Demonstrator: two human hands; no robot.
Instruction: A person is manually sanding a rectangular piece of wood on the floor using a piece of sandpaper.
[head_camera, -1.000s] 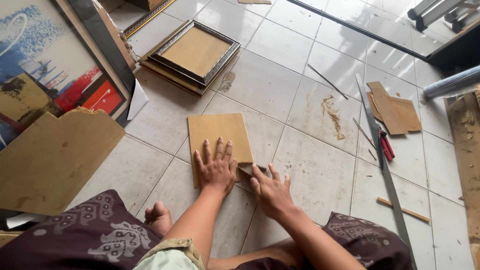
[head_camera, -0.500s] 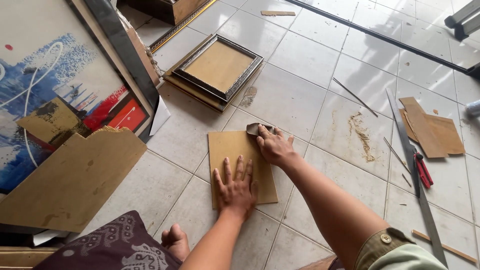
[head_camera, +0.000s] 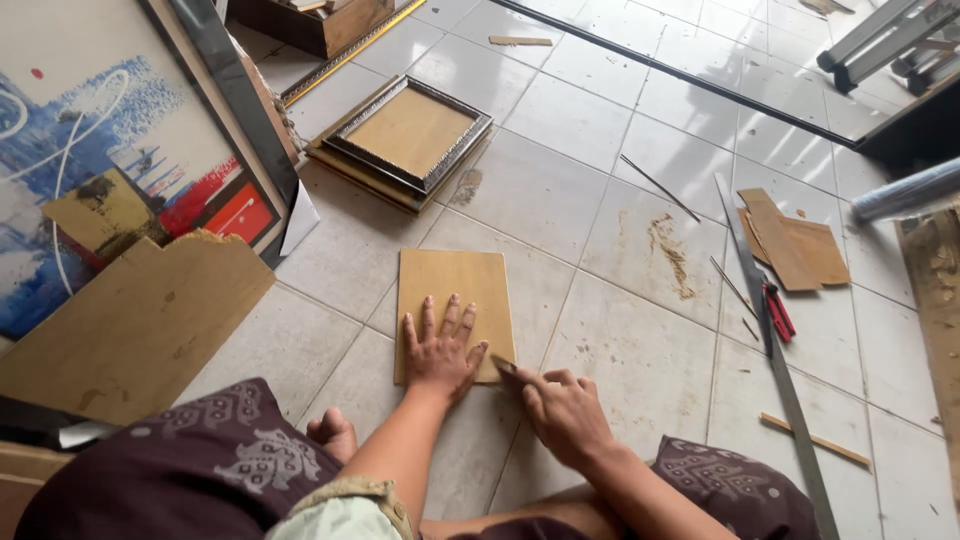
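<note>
The flat rectangular tan fibreboard panel (head_camera: 455, 300) lies on the pale tiled floor (head_camera: 560, 190), square to the seated person. The left hand (head_camera: 440, 350) rests on its near half with fingers spread flat, pinning it down and pinching nothing. The right hand (head_camera: 562, 412) is curled shut around a small dark-tipped cutting tool (head_camera: 504, 366) whose point meets the panel's near right corner, just beside the left thumb.

The closest risk, as I judge it, is that thumb: if the tool skids off the corner or jumps sideways, it would run straight into the holding hand, since the two are nearly touching. The panel sits on smooth tile with only palm pressure to hold it (no stop or clamp behind it), so a firm push could slide or turn it and spoil the edge. The bare foot (head_camera: 333, 435) lies near the panel's lower left, within reach of a slip. Further off, a long grey metal straightedge (head_camera: 770, 350) and a red-handled knife (head_camera: 779, 312) lie to the right beside brown board offcuts (head_camera: 795, 245), and a stack of ornate picture frames (head_camera: 405, 140) sits beyond the panel, well apart from the work
</note>
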